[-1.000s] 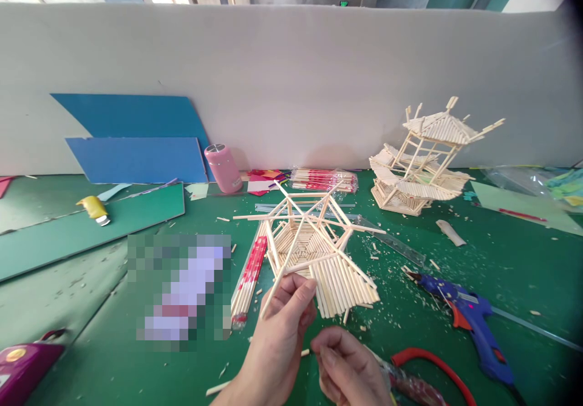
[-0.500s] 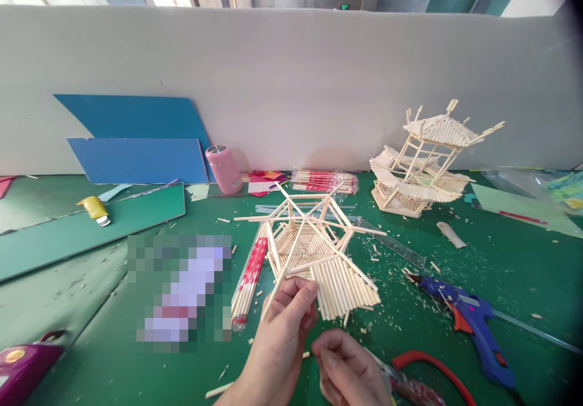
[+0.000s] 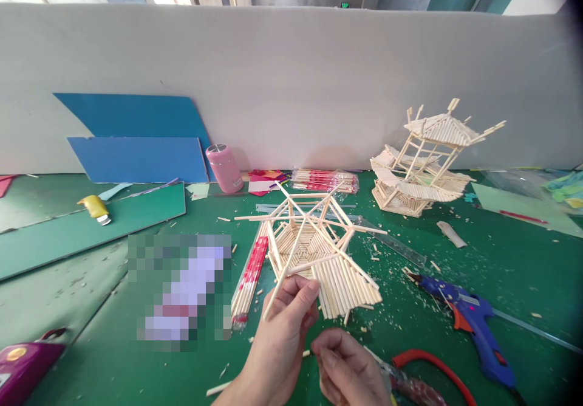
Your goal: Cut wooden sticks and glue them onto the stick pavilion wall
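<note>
A six-sided model of wooden sticks (image 3: 303, 254) stands in front of me, its floor of sticks showing through an open beam frame. A panel of sticks laid side by side (image 3: 346, 287) covers one slope on the near right. My left hand (image 3: 291, 315) is closed, thumb and fingers pinching the model's near edge at the left end of that panel. Just below and to the right, my right hand (image 3: 348, 366) has its fingers curled together; whatever is between them is hidden. A tool with a red curved handle (image 3: 432, 363) is beside it, partly covered by the hand.
A blue glue gun (image 3: 473, 321) lies at the right. Behind it stands a finished-looking stick pavilion (image 3: 423, 163). Bundled sticks (image 3: 250, 278) lie left of the model, more packed sticks (image 3: 324, 181) behind. A pink flask (image 3: 224, 169) and a yellow cutter (image 3: 95, 208) are farther left.
</note>
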`<state>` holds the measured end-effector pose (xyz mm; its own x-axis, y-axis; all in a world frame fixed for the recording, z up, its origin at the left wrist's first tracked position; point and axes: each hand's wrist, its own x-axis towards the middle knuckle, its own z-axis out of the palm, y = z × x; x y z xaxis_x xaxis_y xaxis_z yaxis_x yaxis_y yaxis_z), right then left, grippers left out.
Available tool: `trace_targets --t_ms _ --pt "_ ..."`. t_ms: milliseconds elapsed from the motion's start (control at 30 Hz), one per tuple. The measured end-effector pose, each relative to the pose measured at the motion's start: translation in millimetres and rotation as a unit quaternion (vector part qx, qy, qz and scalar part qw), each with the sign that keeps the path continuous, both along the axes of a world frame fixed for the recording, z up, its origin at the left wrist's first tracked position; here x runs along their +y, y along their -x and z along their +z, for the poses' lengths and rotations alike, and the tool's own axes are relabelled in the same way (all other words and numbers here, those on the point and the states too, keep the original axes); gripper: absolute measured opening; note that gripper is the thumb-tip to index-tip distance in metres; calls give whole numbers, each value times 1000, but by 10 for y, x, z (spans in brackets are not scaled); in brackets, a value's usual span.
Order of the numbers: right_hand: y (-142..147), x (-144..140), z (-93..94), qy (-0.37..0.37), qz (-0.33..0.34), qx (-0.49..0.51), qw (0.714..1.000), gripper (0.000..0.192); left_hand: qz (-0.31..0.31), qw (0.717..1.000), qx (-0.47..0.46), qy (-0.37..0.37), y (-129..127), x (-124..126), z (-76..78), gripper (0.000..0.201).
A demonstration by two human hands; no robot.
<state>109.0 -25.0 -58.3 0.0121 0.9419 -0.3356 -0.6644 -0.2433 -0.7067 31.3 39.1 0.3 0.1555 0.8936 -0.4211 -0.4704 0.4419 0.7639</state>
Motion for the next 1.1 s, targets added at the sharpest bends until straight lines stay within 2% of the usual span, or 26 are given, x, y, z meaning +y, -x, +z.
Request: trace_targets --t_ms 233,400,1100 --pt "-13 -12 6 3 -7 -30 1000 32 -21 999 1 24 9 -25 8 25" --pt "-11 -27 12 0 -7 -36 999 31 -39 999 4 38 30 -66 -14 20" --pt "-7 -53 3 -16 -11 -48 999 31 -39 999 21 2 28 -61 -58 18"
